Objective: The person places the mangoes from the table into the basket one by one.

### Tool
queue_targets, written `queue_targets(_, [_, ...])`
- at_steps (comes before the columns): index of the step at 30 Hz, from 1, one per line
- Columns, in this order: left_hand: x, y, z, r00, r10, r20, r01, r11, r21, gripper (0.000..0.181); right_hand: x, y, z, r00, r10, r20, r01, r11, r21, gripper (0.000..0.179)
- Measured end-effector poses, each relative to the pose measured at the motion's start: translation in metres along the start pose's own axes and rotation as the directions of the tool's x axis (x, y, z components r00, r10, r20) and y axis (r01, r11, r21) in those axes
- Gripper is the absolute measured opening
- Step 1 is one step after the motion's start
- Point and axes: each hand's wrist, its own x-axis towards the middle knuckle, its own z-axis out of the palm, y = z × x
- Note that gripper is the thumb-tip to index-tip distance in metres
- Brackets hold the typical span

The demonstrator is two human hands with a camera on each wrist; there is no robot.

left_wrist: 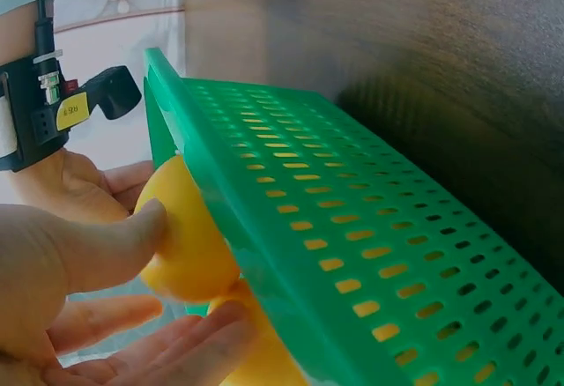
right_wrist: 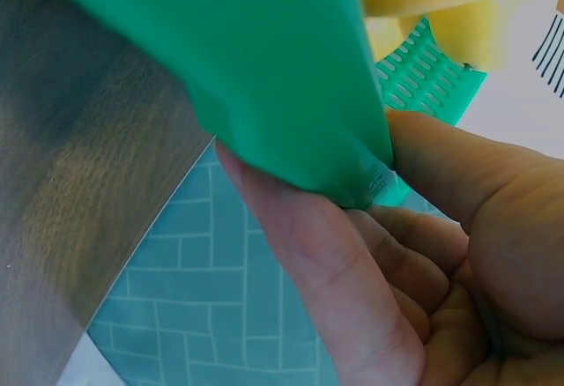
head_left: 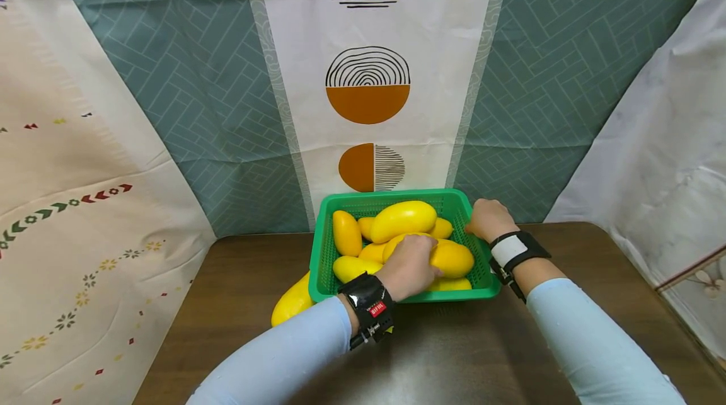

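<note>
A green plastic basket (head_left: 319, 260) stands on the table, heaped with several yellow mangoes (head_left: 404, 219). My left hand (head_left: 409, 266) reaches over the near rim, thumb and fingers around a mango (head_left: 454, 259) at the front right of the heap. In the left wrist view its thumb presses on the mango (left_wrist: 189, 245), with the fingers below beside a second mango (left_wrist: 269, 351). My right hand (head_left: 492, 221) grips the basket's right rim, the thumb inside and the fingers outside and under it in the right wrist view.
Another mango (head_left: 295, 301) lies on the dark wooden table (head_left: 244, 279), outside the basket's left side and partly hidden by my left sleeve (head_left: 283, 354). A patterned cloth (head_left: 227, 109) hangs close behind the basket, with pale cloths at both sides.
</note>
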Motion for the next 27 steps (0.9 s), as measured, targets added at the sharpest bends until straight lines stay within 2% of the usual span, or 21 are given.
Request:
queue_targets(1, [-0.001, -0.001, -0.001, 1.0, -0.003, -0.004, 0.003, 1.0, -0.011, 0.047, 0.0, 0.0, 0.0, 1.0, 0.0, 0.001, 0.0, 1.0, 0.0, 0.027])
queue_targets(5, [-0.003, -0.003, -0.004, 1.0, -0.015, 0.007, 0.015, 0.997, -0.072, 0.026, -0.002, -0.003, -0.002, 1.0, 0.004, 0.013, -0.004, 1.0, 0.001, 0.027])
queue_targets(7, [-0.004, -0.004, -0.006, 1.0, -0.022, 0.016, 0.024, 0.994, -0.103, 0.022, -0.002, -0.003, -0.003, 1.0, 0.004, 0.018, -0.004, 1.0, 0.002, 0.027])
queue_targets(8, [-0.005, -0.005, -0.008, 0.999, -0.027, 0.021, 0.029, 0.993, -0.115, 0.022, -0.002, -0.003, -0.003, 1.0, 0.002, 0.018, -0.002, 1.0, 0.002, 0.027])
queue_targets(12, [-0.01, -0.008, -0.015, 0.998, -0.055, 0.028, 0.059, 0.988, -0.146, 0.044, -0.002, -0.003, -0.002, 1.0, 0.0, 0.024, 0.0, 1.0, 0.003, 0.025])
queue_targets(15, [-0.014, -0.011, -0.024, 0.997, -0.08, 0.01, 0.081, 0.987, -0.139, 0.052, -0.002, -0.003, -0.001, 1.0, 0.003, 0.029, -0.003, 1.0, 0.001, 0.025])
queue_targets(21, [-0.022, -0.026, -0.046, 0.992, -0.116, -0.054, 0.109, 0.986, -0.124, 0.051, -0.002, -0.002, -0.001, 1.0, -0.001, 0.021, 0.001, 1.0, -0.002, 0.029])
queue_targets(27, [-0.034, -0.054, -0.069, 0.981, -0.149, -0.121, 0.127, 0.976, -0.175, 0.046, -0.001, -0.001, -0.001, 1.0, 0.009, 0.026, -0.009, 1.0, -0.001, 0.03])
